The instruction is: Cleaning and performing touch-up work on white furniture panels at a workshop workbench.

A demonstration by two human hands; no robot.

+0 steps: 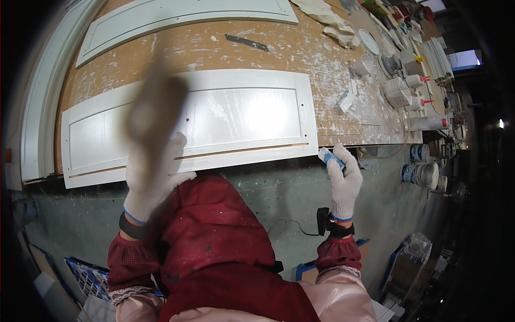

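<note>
Bench: brown bench (257,51) top, smeared with white, dusty grey floor below.
Panels: white door panel (214,115) lies flat at the near edge; a second panel (177,16) lies behind it.
Left grip: left hand (153,177), gloved, clamped on a blurred wooden block (155,107) above the near panel.
Right grip: right hand (343,180) closed on a small blue-white tube (330,156) at the bench edge.
Clutter: white glue bottles (418,91), tins and rags (330,21) at right.
</note>
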